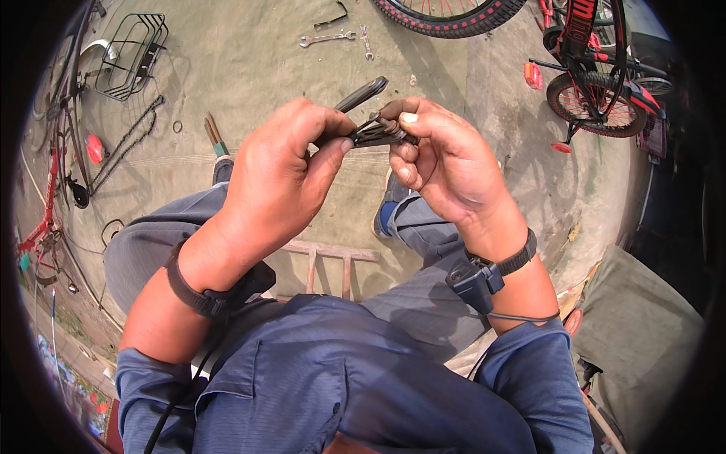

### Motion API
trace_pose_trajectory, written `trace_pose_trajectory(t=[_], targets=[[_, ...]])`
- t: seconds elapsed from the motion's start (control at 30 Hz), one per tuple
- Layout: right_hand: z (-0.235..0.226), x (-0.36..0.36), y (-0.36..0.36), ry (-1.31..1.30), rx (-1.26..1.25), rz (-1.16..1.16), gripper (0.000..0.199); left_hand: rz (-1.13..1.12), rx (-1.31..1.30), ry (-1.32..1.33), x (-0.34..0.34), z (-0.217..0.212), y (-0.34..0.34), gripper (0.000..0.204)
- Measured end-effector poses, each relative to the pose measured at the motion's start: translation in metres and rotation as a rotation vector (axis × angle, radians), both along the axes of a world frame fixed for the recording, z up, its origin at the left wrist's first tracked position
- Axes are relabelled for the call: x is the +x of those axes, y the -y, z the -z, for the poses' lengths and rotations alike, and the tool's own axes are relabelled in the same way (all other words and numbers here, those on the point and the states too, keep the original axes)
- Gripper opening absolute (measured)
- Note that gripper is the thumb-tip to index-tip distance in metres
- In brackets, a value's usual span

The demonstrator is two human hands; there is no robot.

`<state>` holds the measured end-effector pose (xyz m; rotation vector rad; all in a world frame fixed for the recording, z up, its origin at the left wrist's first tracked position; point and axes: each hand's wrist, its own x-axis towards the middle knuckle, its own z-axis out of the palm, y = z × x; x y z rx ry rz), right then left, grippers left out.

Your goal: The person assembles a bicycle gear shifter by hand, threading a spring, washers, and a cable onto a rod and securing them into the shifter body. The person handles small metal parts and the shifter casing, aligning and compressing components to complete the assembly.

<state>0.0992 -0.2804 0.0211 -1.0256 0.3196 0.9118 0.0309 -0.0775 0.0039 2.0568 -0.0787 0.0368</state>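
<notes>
Up in front of me, my left hand [283, 163] pinches a dark metal part [364, 94] between thumb and bent fingers. A long, round-ended arm of that part slants up to the right past the fingers. Its other section has thin bars and what looks like a bolt or spring; the exact kind is unclear. At that right end, my right hand [454, 155] grips the part with thumb and fingertips, the other fingers curled below. Both hands hold it above the floor, between my knees.
Two spanners [327, 38] [367, 42] lie ahead on the ground cloth. A bicycle wheel [454, 17] and a small red-black bicycle [594, 91] stand far right. At left are a wire basket [132, 57], a chain [130, 141], a red frame [47, 216] and green-handled pliers [218, 140].
</notes>
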Motion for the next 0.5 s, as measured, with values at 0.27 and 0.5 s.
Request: trace_pose_trajectory(t=[0.27,0.5], targets=[[0.0042,0.0025,0.0059,-0.105,0.093,0.0,0.018,-0.027,-0.034,0.066,0.0018,0.0037,0.0035,0.016],[0.0027,0.0029,0.0053,-0.106,0.097,0.003,0.018,-0.019,-0.045,0.051,0.002,0.0024,0.0035,0.016]])
